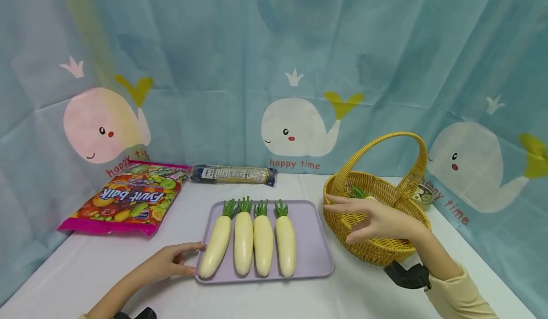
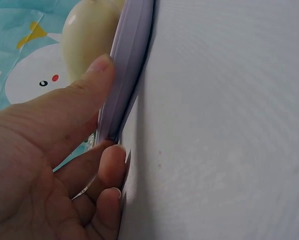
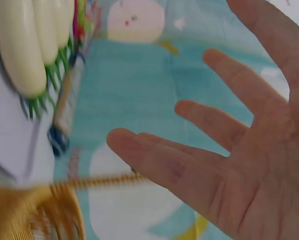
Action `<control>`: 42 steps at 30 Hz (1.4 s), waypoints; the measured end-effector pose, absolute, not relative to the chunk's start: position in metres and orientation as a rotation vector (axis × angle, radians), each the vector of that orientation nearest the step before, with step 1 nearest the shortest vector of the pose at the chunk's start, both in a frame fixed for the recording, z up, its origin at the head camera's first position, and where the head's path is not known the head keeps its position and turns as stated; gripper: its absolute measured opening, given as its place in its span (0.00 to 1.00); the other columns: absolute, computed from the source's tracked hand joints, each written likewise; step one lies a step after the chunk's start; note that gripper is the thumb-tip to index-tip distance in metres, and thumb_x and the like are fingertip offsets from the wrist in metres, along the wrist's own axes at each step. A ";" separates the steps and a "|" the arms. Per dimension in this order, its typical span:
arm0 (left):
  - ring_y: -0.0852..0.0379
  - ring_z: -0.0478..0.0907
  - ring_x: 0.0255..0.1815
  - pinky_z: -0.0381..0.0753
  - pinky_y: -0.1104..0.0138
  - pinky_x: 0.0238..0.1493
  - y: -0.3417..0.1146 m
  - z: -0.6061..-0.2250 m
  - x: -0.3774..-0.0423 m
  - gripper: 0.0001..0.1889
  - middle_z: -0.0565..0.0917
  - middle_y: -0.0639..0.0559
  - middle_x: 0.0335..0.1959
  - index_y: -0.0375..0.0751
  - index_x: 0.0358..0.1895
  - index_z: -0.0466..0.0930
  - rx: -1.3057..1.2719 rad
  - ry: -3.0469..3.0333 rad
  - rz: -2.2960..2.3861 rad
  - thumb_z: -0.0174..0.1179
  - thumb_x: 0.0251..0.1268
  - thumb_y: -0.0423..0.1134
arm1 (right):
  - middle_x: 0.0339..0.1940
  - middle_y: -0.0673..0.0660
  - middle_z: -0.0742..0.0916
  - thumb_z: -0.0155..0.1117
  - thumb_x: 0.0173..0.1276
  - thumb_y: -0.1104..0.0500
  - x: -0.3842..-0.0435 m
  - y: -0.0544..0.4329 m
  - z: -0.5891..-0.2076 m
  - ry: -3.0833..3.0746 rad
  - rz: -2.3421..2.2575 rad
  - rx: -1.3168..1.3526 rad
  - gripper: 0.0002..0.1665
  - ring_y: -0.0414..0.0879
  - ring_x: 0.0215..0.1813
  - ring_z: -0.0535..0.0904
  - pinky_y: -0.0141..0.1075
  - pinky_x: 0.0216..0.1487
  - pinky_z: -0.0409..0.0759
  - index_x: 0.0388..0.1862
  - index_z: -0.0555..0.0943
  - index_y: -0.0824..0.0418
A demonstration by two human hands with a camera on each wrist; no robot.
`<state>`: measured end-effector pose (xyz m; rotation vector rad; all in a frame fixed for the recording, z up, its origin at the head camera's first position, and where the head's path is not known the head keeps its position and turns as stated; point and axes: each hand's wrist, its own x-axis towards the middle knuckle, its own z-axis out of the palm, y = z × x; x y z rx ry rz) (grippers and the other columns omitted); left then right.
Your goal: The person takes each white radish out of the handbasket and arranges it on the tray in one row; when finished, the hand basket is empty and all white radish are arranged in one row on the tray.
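Observation:
Several toy white radishes (image 1: pixel 244 244) with green tops lie side by side on a purple tray (image 1: pixel 312 243). My left hand (image 1: pixel 164 263) holds the tray's near left corner, thumb and index finger against its rim. In the left wrist view the thumb (image 2: pixel 92 82) presses the rim while the other fingers curl by the tabletop. My right hand (image 1: pixel 376 219) is above a yellow wicker basket (image 1: pixel 368 252), fingers spread and holding nothing. Inside the basket, green leaves and a bit of a pale radish (image 1: pixel 369 197) show; the hand hides the rest.
A bag of fruit candy (image 1: pixel 132 197) lies at the left. Behind the tray is a long blue-and-yellow package (image 1: pixel 233 174). A small round container (image 1: pixel 424 195) stands partly hidden behind the basket. A whale-print curtain (image 1: pixel 222 71) borders the white table (image 1: pixel 274 300).

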<state>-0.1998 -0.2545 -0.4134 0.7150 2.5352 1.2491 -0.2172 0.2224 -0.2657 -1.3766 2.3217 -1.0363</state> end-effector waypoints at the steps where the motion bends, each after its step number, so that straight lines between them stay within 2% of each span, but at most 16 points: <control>1: 0.66 0.62 0.18 0.63 0.71 0.20 -0.255 -0.413 -0.200 0.30 0.72 0.53 0.27 0.30 0.57 0.69 0.717 2.538 1.251 0.63 0.52 0.43 | 0.67 0.64 0.59 0.64 0.59 0.60 -0.218 0.228 -0.263 2.372 -1.006 -1.399 0.36 0.54 0.66 0.54 0.38 0.45 0.73 0.66 0.63 0.58; 3: 0.66 0.62 0.18 0.64 0.71 0.20 -0.255 -0.412 -0.199 0.30 0.72 0.53 0.28 0.30 0.57 0.69 0.727 2.546 1.254 0.64 0.52 0.43 | 0.66 0.65 0.61 0.65 0.57 0.61 -0.221 0.239 -0.259 2.463 -0.966 -1.438 0.36 0.50 0.66 0.54 0.35 0.46 0.72 0.65 0.65 0.58; 6: 0.66 0.62 0.18 0.63 0.71 0.20 -0.254 -0.412 -0.199 0.30 0.73 0.52 0.29 0.30 0.56 0.69 0.730 2.540 1.255 0.64 0.52 0.44 | 0.65 0.66 0.62 0.65 0.57 0.61 -0.226 0.256 -0.259 2.585 -0.934 -1.393 0.35 0.46 0.66 0.55 0.37 0.46 0.72 0.64 0.66 0.60; 9: 0.66 0.62 0.19 0.63 0.71 0.20 -0.253 -0.412 -0.199 0.30 0.72 0.52 0.29 0.30 0.56 0.69 0.723 2.534 1.254 0.63 0.52 0.44 | 0.65 0.68 0.61 0.65 0.58 0.57 -0.235 0.271 -0.264 2.714 -0.892 -1.221 0.33 0.54 0.66 0.54 0.48 0.46 0.71 0.62 0.68 0.64; 12: 0.66 0.62 0.19 0.63 0.72 0.20 -0.253 -0.413 -0.198 0.30 0.72 0.51 0.28 0.30 0.56 0.69 0.727 2.530 1.261 0.63 0.52 0.44 | 0.65 0.68 0.61 0.64 0.58 0.52 -0.246 0.282 -0.273 2.841 -0.791 -1.032 0.34 0.64 0.64 0.53 0.56 0.51 0.63 0.61 0.69 0.63; 18: 0.66 0.63 0.19 0.64 0.72 0.20 -0.251 -0.417 -0.198 0.30 0.74 0.48 0.38 0.30 0.56 0.69 0.739 2.509 1.284 0.64 0.52 0.43 | 0.63 0.73 0.60 0.64 0.57 0.49 -0.265 0.300 -0.287 2.896 -0.691 -0.906 0.34 0.70 0.60 0.57 0.55 0.45 0.68 0.59 0.70 0.66; 25: 0.66 0.63 0.18 0.64 0.72 0.20 -0.254 -0.418 -0.198 0.30 0.71 0.52 0.26 0.30 0.57 0.69 0.716 2.505 1.302 0.64 0.52 0.43 | 0.63 0.76 0.58 0.65 0.56 0.52 -0.297 0.314 -0.286 2.952 -0.435 -0.749 0.34 0.74 0.58 0.55 0.59 0.48 0.63 0.59 0.70 0.66; 28: 0.66 0.62 0.18 0.63 0.72 0.20 -0.254 -0.416 -0.199 0.30 0.70 0.52 0.24 0.30 0.57 0.69 0.697 2.509 1.299 0.64 0.51 0.43 | 0.63 0.76 0.58 0.65 0.57 0.52 -0.309 0.319 -0.290 2.946 -0.415 -0.682 0.34 0.74 0.58 0.55 0.59 0.48 0.62 0.60 0.69 0.67; 30: 0.66 0.62 0.18 0.63 0.72 0.20 -0.254 -0.415 -0.200 0.30 0.70 0.52 0.24 0.30 0.57 0.69 0.705 2.511 1.293 0.64 0.52 0.43 | 0.62 0.78 0.57 0.64 0.58 0.52 -0.315 0.322 -0.294 2.922 -0.428 -0.638 0.35 0.71 0.51 0.66 0.56 0.44 0.67 0.61 0.68 0.68; 32: 0.66 0.62 0.18 0.63 0.72 0.20 -0.254 -0.415 -0.199 0.30 0.70 0.52 0.25 0.29 0.57 0.68 0.708 2.508 1.291 0.64 0.52 0.43 | 0.62 0.79 0.55 0.63 0.58 0.52 -0.320 0.324 -0.298 2.897 -0.464 -0.586 0.36 0.65 0.38 0.73 0.52 0.37 0.71 0.61 0.66 0.68; 33: 0.66 0.62 0.18 0.63 0.72 0.20 -0.254 -0.415 -0.199 0.30 0.71 0.52 0.25 0.29 0.57 0.68 0.712 2.506 1.290 0.64 0.52 0.43 | 0.62 0.79 0.55 0.63 0.59 0.52 -0.323 0.325 -0.300 2.885 -0.486 -0.560 0.36 0.61 0.31 0.74 0.50 0.32 0.72 0.62 0.66 0.68; 36: 0.66 0.62 0.18 0.63 0.72 0.20 -0.253 -0.415 -0.198 0.30 0.71 0.51 0.27 0.29 0.57 0.68 0.713 2.495 1.300 0.64 0.52 0.43 | 0.61 0.79 0.58 0.63 0.59 0.54 -0.326 0.326 -0.309 2.869 -0.557 -0.493 0.35 0.58 0.21 0.69 0.49 0.27 0.71 0.61 0.66 0.69; 38: 0.66 0.62 0.18 0.63 0.72 0.20 -0.253 -0.414 -0.199 0.30 0.72 0.51 0.29 0.29 0.57 0.69 0.712 2.496 1.312 0.64 0.52 0.43 | 0.60 0.78 0.62 0.64 0.58 0.54 -0.328 0.325 -0.315 2.872 -0.564 -0.487 0.34 0.62 0.30 0.73 0.50 0.31 0.72 0.60 0.68 0.69; 40: 0.66 0.62 0.18 0.63 0.72 0.20 -0.253 -0.415 -0.198 0.30 0.72 0.50 0.30 0.29 0.56 0.69 0.716 2.493 1.320 0.64 0.52 0.43 | 0.59 0.78 0.62 0.65 0.57 0.53 -0.329 0.325 -0.323 2.857 -0.553 -0.501 0.34 0.69 0.43 0.70 0.51 0.36 0.71 0.59 0.69 0.70; 41: 0.66 0.62 0.18 0.62 0.73 0.20 -0.253 -0.415 -0.198 0.30 0.72 0.50 0.31 0.29 0.56 0.69 0.712 2.484 1.327 0.64 0.52 0.43 | 0.60 0.79 0.60 0.66 0.56 0.54 -0.328 0.325 -0.328 2.838 -0.576 -0.483 0.35 0.70 0.39 0.71 0.50 0.34 0.72 0.59 0.69 0.70; 42: 0.67 0.62 0.18 0.62 0.73 0.20 -0.253 -0.416 -0.197 0.30 0.72 0.50 0.31 0.28 0.56 0.69 0.714 2.480 1.331 0.64 0.52 0.42 | 0.60 0.79 0.59 0.66 0.56 0.54 -0.328 0.325 -0.332 2.828 -0.578 -0.485 0.35 0.70 0.44 0.70 0.49 0.35 0.72 0.59 0.69 0.70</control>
